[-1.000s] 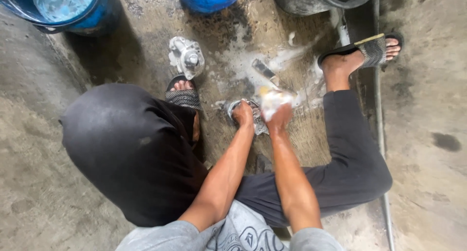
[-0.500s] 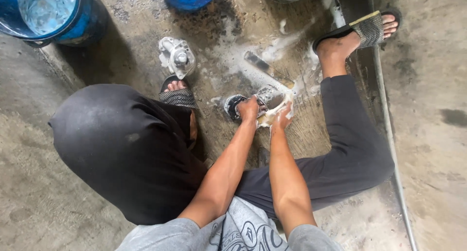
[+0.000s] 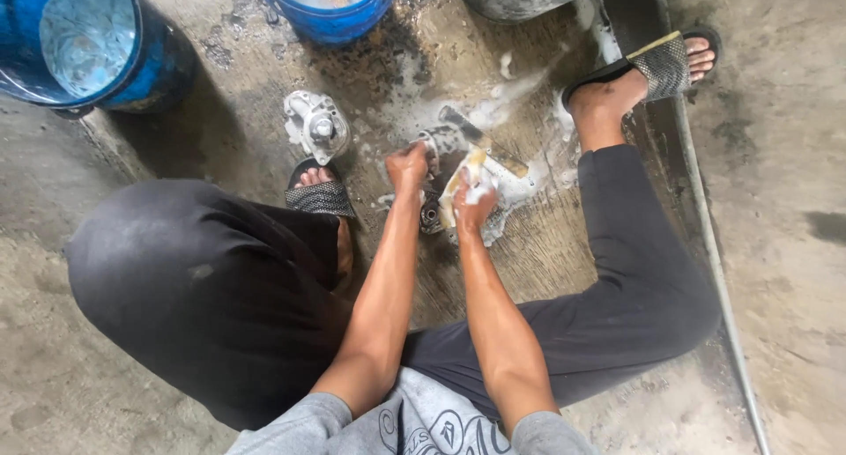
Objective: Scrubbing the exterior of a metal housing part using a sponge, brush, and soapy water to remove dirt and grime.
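**On wet concrete, a soapy metal part mid-scrub**

Between the person's feet, the left hand (image 3: 408, 166) grips a small metal part (image 3: 432, 215); the right hand (image 3: 473, 204) is clenched on a sudsy yellow sponge (image 3: 464, 175) against it. Scrubbing seems underway; rinsing likely follows. Blue buckets (image 3: 330, 14) stand farther away.

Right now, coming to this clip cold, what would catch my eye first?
At centre, two bare hands meet over a dark metal part on the wet, soapy concrete floor: the left hand steadies it, the right hand presses a sudsy yellow sponge on it. A silvery cast-metal housing lies left, below two blue plastic buckets.
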